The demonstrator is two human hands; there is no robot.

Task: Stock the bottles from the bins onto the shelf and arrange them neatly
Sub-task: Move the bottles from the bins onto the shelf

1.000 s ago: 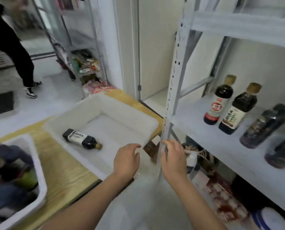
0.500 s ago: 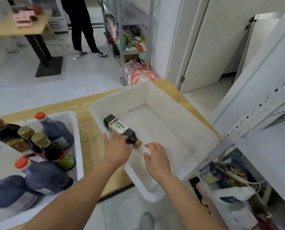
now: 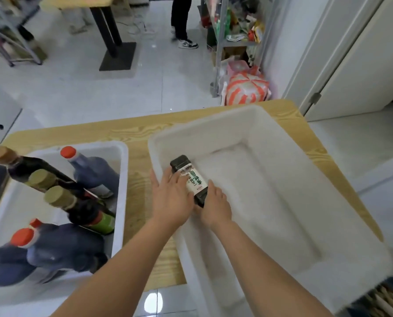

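You are looking down at a wooden table [image 3: 136, 143] carrying two white bins, described here from left to right with the table as reference.

At the table's left end, the left bin [image 3: 120, 202] is holding a crowd of bottles: tan-capped dark bottles [image 3: 53, 179] are leaning together at its middle, a red-capped bluish bottle [image 3: 92, 172] is standing toward its far side, and more red-capped bluish bottles [image 3: 42, 250] are lying at its near end.

Toward the table's right end, the right bin [image 3: 305, 179] is sitting with its near end overhanging the table's near edge. A single small dark bottle [image 3: 192, 180] with a white label is lying on its side inside this bin, against the wall nearest the table's middle.

Your left hand [image 3: 170, 200] is reaching over that wall, its fingers spreading flat against the bottle's left side. Your right hand [image 3: 216, 207] is cupping the bottle's near end from the right. Both hands are touching the bottle; you cannot tell whether either has closed around it, and its cap is hidden beneath your hands.

Beyond the table's far edge, a person's legs [image 3: 179, 19] are standing on the tiled floor beside a wire rack [image 3: 220, 46], with an orange-and-white bag [image 3: 245, 88] at the rack's foot.
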